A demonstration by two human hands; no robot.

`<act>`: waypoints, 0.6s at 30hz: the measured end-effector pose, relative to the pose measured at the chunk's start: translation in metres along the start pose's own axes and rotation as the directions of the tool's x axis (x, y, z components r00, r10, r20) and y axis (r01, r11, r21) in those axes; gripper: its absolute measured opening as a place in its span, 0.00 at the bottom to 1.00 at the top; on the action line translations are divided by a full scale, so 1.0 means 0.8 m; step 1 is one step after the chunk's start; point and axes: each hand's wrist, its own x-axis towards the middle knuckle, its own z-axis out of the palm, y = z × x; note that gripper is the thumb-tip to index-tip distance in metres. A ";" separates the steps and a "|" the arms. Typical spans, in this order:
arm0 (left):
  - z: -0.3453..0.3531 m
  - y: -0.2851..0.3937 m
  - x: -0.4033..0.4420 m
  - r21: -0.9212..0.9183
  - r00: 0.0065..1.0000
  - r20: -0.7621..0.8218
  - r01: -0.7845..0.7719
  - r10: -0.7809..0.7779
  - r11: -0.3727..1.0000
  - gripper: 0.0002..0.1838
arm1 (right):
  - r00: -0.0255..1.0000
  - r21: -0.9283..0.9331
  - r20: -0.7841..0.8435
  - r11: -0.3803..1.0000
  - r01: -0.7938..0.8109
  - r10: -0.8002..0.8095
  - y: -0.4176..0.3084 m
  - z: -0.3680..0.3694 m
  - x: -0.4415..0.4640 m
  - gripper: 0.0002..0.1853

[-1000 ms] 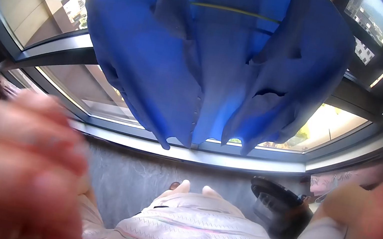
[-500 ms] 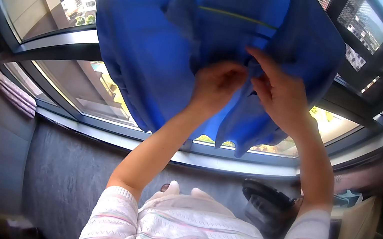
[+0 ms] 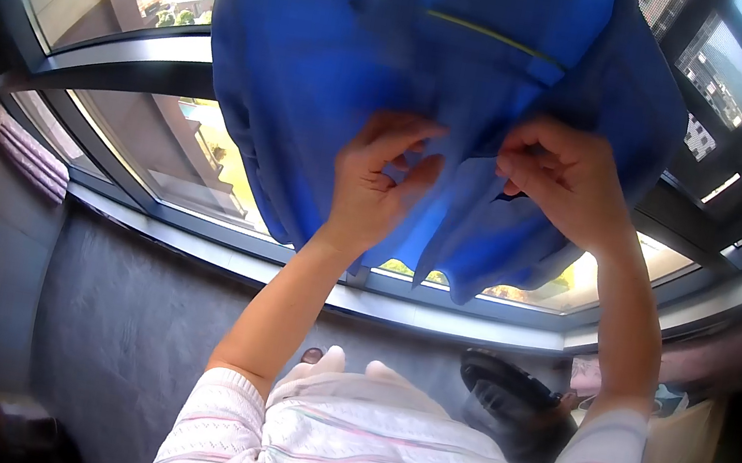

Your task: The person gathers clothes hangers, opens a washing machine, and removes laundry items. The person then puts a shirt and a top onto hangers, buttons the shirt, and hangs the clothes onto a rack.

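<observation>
A large blue jacket (image 3: 299,72) hangs in front of the window, its front edges parted and a thin yellow strip across its inside. Against its lower front, my left hand (image 3: 378,179) has thumb and forefinger apart, with nothing visible between them. My right hand (image 3: 561,180) is closed in a pinch on the jacket's right front edge, thumb against the fingers. Folds of cloth hang down between the two hands. The jacket's top runs out of view.
Window frames (image 3: 161,49) and a pale sill (image 3: 435,320) curve behind the jacket. On the grey floor (image 3: 142,311) at the right stands a black rounded object (image 3: 515,398). A pale cabinet (image 3: 2,268) with a folded pinkish cloth (image 3: 30,160) on it is at the left.
My hands were close together at the jacket's middle. Now they are apart: the left has moved left and its fingers have spread, while the right has closed into a pinch.
</observation>
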 end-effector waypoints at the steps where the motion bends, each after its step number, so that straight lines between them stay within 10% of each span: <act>1: 0.009 0.008 0.003 0.000 1.000 0.013 0.006 -0.006 1.000 0.12 | 0.999 0.109 0.026 0.993 -0.040 0.037 -0.003 0.000 0.002 0.04; 8: 0.026 0.000 0.001 -0.146 0.997 0.008 0.076 -0.076 0.986 0.10 | 0.918 0.254 0.203 0.887 -0.385 0.340 -0.030 -0.014 0.007 0.07; 11: 0.034 -0.004 -0.009 -0.316 0.978 -0.040 0.184 -0.207 0.931 0.09 | 0.962 0.322 0.169 0.910 -0.262 0.217 -0.078 -0.014 0.005 0.09; 15: 0.045 -0.003 -0.012 -0.417 0.966 -0.003 0.235 -0.259 0.878 0.08 | 0.979 -0.311 0.026 0.929 0.201 -0.203 -0.099 0.010 0.050 0.17; 18: 0.048 0.000 -0.008 -0.357 0.971 0.020 0.229 -0.238 0.906 0.10 | 0.965 -0.812 0.244 0.564 0.151 0.093 -0.088 0.030 0.099 0.18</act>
